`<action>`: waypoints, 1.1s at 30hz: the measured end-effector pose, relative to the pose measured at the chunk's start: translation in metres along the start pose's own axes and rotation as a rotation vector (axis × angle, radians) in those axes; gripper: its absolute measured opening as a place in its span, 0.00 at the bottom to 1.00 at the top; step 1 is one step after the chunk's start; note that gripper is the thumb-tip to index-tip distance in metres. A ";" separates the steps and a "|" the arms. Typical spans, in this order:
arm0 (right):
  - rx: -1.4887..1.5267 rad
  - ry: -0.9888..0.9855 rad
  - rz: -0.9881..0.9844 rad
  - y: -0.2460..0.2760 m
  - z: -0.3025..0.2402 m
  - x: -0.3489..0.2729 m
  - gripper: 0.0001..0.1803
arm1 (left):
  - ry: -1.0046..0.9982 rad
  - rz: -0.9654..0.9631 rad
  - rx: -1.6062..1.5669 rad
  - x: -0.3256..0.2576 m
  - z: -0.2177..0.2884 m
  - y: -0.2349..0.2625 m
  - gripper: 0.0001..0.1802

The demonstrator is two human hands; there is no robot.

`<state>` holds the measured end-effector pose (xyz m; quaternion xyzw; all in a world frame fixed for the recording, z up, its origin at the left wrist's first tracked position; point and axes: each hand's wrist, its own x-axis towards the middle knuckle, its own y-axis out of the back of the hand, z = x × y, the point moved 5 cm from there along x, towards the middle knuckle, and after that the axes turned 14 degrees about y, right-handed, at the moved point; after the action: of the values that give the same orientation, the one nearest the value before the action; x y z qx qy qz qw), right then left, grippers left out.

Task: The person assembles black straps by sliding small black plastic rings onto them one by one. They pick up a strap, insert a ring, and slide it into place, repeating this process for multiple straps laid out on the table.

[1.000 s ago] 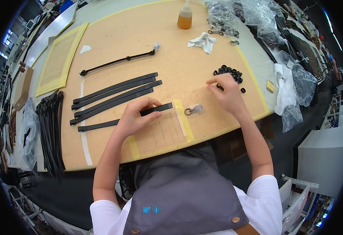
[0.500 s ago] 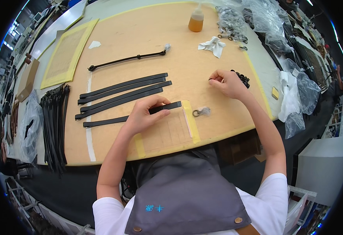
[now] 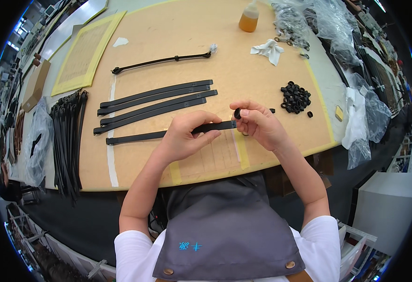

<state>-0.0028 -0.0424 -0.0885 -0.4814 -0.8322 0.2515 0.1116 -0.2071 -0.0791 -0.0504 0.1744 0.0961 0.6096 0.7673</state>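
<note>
Head view: loop (image 3: 237,113) beside held strap (image 3: 140,137)

Left hand (image 3: 186,135) pinches the strap; right hand (image 3: 263,129) pinches the loop just beside its right end. The loop could drop if the right pinch loosens; the strap could twist if the left slackens.

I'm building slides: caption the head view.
Left hand holds a black strap; right hand pinches a black ring near the strap's end.

A long, flat black strap (image 3: 140,137) stretches left to right, and there's the small black loop (image 3: 237,113), just beside its right end!
</note>
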 end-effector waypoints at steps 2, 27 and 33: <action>0.013 0.049 0.063 -0.004 0.003 -0.002 0.10 | -0.041 0.017 0.015 0.000 -0.002 -0.002 0.13; -1.474 0.297 -0.042 0.009 -0.050 -0.033 0.13 | 0.012 -0.025 0.067 -0.003 -0.019 -0.005 0.15; -1.390 0.227 -0.086 0.005 -0.018 -0.043 0.13 | -0.021 0.000 0.102 -0.003 -0.008 -0.004 0.11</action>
<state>0.0309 -0.0715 -0.0730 -0.4309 -0.8016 -0.3949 -0.1258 -0.2071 -0.0821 -0.0592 0.2197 0.1189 0.6022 0.7583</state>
